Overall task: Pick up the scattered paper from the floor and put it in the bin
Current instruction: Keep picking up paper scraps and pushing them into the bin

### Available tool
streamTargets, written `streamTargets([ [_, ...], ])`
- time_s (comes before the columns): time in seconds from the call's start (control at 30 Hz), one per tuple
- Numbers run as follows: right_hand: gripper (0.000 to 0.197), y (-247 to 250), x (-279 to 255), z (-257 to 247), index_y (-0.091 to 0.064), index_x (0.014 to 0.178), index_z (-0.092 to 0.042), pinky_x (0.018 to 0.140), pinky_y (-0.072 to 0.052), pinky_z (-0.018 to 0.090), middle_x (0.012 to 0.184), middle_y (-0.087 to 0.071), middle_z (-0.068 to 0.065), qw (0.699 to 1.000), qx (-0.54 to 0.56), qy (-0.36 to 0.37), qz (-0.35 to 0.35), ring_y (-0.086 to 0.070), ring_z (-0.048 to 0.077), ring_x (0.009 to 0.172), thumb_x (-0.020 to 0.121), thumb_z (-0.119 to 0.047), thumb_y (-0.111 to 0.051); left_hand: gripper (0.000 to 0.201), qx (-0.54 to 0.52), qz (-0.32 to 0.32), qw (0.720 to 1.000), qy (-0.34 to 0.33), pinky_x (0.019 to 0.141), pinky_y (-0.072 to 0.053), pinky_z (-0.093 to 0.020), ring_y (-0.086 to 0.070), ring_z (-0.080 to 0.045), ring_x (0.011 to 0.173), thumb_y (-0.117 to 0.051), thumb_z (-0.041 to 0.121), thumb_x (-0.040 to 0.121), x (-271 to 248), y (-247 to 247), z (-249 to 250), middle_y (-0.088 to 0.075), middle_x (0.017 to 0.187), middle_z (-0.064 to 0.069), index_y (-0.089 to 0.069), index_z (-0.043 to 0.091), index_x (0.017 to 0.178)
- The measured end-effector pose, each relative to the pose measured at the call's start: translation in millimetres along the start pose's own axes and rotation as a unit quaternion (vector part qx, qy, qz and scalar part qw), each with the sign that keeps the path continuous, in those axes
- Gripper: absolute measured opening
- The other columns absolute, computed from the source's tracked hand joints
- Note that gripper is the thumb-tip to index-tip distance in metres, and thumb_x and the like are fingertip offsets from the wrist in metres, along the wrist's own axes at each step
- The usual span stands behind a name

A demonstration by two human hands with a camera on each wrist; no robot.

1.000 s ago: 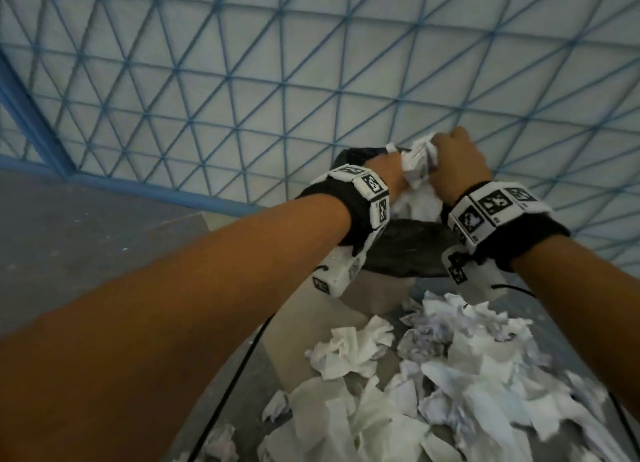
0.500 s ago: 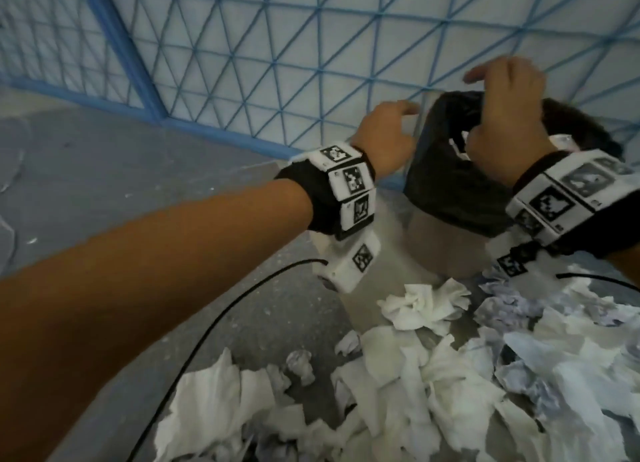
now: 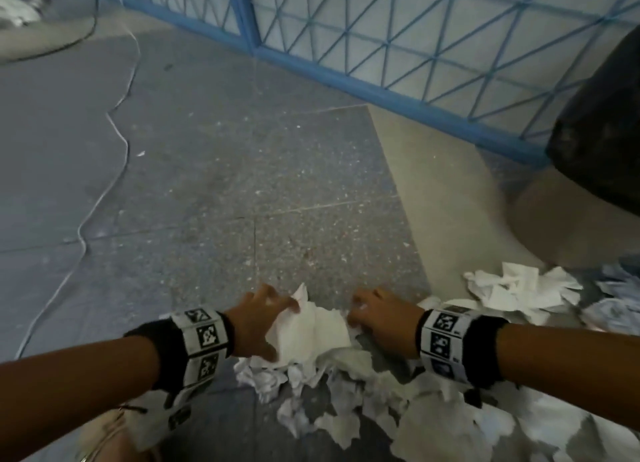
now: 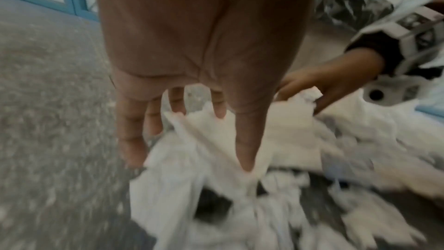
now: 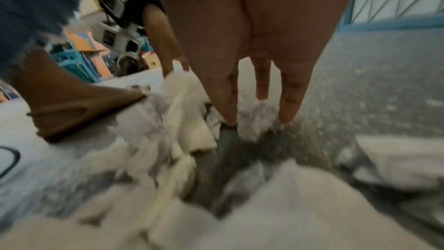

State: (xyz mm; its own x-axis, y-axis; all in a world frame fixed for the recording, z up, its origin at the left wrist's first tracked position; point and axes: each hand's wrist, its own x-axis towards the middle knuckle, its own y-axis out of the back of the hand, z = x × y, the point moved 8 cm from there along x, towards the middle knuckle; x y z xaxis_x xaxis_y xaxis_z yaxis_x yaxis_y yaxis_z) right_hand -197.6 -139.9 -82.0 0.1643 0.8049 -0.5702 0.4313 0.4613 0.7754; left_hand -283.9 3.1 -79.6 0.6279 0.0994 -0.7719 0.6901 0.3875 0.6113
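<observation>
Scattered white paper [image 3: 433,409] lies in a heap on the grey floor at the bottom right. My left hand [image 3: 284,326] is down at the heap's far edge and pinches an upright white sheet [image 3: 311,330]; in the left wrist view its thumb [image 4: 245,140] lies in front of the sheet and the fingers [image 4: 132,140] behind. My right hand [image 3: 356,316] is beside it, and its thumb and fingers straddle a crumpled piece [image 5: 254,119]. The bin with a black liner [image 3: 602,132] stands at the far right, partly out of frame.
A blue lattice fence [image 3: 415,46] runs along the back. A thin white cable [image 3: 114,143] snakes over the floor at left. My foot in a tan sandal [image 5: 79,109] is beside the heap. More paper [image 3: 17,4] lies at the top left.
Both hands held paper over the bin, let it go, then came down and left to the heap on the floor and took hold of new pieces.
</observation>
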Motion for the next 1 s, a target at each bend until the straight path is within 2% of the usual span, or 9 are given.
streamTargets([
  [0.1, 0.032, -3, 6, 16, -0.045, 0.123, -0.007, 0.103, -0.036, 0.04, 0.139, -0.034, 0.015, 0.999, 0.023, -0.026, 0.015, -0.032, 0.032, 0.127, 0.092, -0.005, -0.039, 0.06, -0.035, 0.062, 0.997, -0.024, 0.105, -0.04, -0.039, -0.031, -0.029, 0.127, -0.064, 0.028, 0.081, 10, -14, 8, -0.024, 0.139, -0.006, -0.035, 0.031, 0.133],
  [0.23, 0.026, 42, 2, 33, -0.053, 0.11, -0.003, 0.094, -0.037, 0.039, 0.117, -0.049, 0.018, 0.961, 0.182, -0.043, 0.204, -0.045, 0.033, 0.112, 0.087, 0.003, -0.04, 0.028, -0.149, 0.165, 0.974, -0.05, 0.083, -0.036, -0.017, -0.05, -0.024, 0.107, -0.057, 0.012, 0.087, 19, 9, 13, -0.038, 0.113, -0.004, -0.054, 0.01, 0.114],
  [0.3, 0.036, 60, -1, 21, -0.052, 0.118, -0.009, 0.1, -0.036, 0.036, 0.122, -0.049, 0.015, 0.937, 0.231, -0.03, 0.259, -0.043, 0.03, 0.116, 0.087, 0.004, -0.039, 0.023, -0.182, 0.2, 0.962, -0.047, 0.076, -0.031, -0.014, -0.054, -0.026, 0.106, -0.059, 0.008, 0.085, 21, 26, 11, -0.04, 0.106, -0.001, -0.059, 0.006, 0.108],
  [0.43, 0.04, 49, 9, -33, -0.043, 0.134, -0.022, 0.107, -0.032, 0.043, 0.142, -0.036, 0.014, 0.969, 0.157, 0.046, 0.185, -0.032, 0.033, 0.128, 0.094, -0.017, -0.038, 0.016, -0.196, 0.229, 0.952, -0.055, 0.072, -0.029, -0.014, -0.056, -0.027, 0.106, -0.065, 0.011, 0.082, 22, 46, 9, -0.045, 0.101, -0.001, -0.062, 0.014, 0.097],
  [0.53, 0.051, 5, 20, -24, -0.03, 0.139, -0.031, 0.111, -0.026, 0.049, 0.156, -0.007, 0.01, 0.997, 0.068, -0.02, 0.034, -0.01, 0.038, 0.139, 0.092, -0.028, -0.048, 0.016, -0.153, 0.206, 0.966, -0.041, 0.081, -0.035, -0.02, -0.055, -0.025, 0.109, -0.064, 0.015, 0.082, 26, 44, 8, -0.049, 0.104, -0.004, -0.052, 0.024, 0.086],
  [0.6, 0.053, -9, 19, -7, -0.033, 0.138, -0.029, 0.11, -0.028, 0.05, 0.157, -0.002, 0.01, 0.998, 0.04, -0.043, 0.007, -0.008, 0.04, 0.14, 0.09, -0.019, -0.052, 0.018, -0.137, 0.195, 0.971, -0.033, 0.091, -0.037, -0.023, -0.053, -0.027, 0.113, -0.062, 0.013, 0.083, 27, 43, 6, -0.052, 0.116, -0.011, -0.049, 0.024, 0.088],
  [0.8, 0.034, 7, 2, 27, -0.049, 0.125, -0.011, 0.102, -0.034, 0.039, 0.137, -0.036, 0.016, 0.988, 0.12, -0.049, 0.085, -0.036, 0.033, 0.125, 0.092, -0.005, -0.045, 0.019, -0.143, 0.168, 0.975, -0.014, 0.086, -0.038, -0.023, -0.051, -0.022, 0.111, -0.064, 0.028, 0.085, 33, 37, 8, -0.041, 0.104, 0.001, -0.045, 0.026, 0.084],
  [0.9, 0.038, 48, -13, 44, -0.05, 0.127, -0.017, 0.1, -0.038, 0.037, 0.128, -0.045, 0.016, 0.95, 0.244, -0.074, 0.18, -0.047, 0.031, 0.115, 0.09, -0.01, -0.048, 0.03, -0.192, 0.208, 0.958, -0.037, 0.061, -0.034, -0.016, -0.053, -0.017, 0.089, -0.065, 0.021, 0.084, 31, 59, 22, -0.049, 0.084, 0.003, -0.041, 0.03, 0.066],
  [1.0, 0.039, 89, -43, 57, -0.046, 0.128, -0.021, 0.097, -0.04, 0.03, 0.125, -0.048, 0.01, 0.904, 0.328, -0.074, 0.265, -0.051, 0.025, 0.11, 0.091, -0.01, -0.045, 0.036, -0.221, 0.248, 0.94, -0.079, 0.057, -0.03, -0.01, -0.046, -0.012, 0.072, -0.066, 0.019, 0.083, 25, 96, 46, -0.046, 0.068, 0.011, -0.038, 0.028, 0.063],
])
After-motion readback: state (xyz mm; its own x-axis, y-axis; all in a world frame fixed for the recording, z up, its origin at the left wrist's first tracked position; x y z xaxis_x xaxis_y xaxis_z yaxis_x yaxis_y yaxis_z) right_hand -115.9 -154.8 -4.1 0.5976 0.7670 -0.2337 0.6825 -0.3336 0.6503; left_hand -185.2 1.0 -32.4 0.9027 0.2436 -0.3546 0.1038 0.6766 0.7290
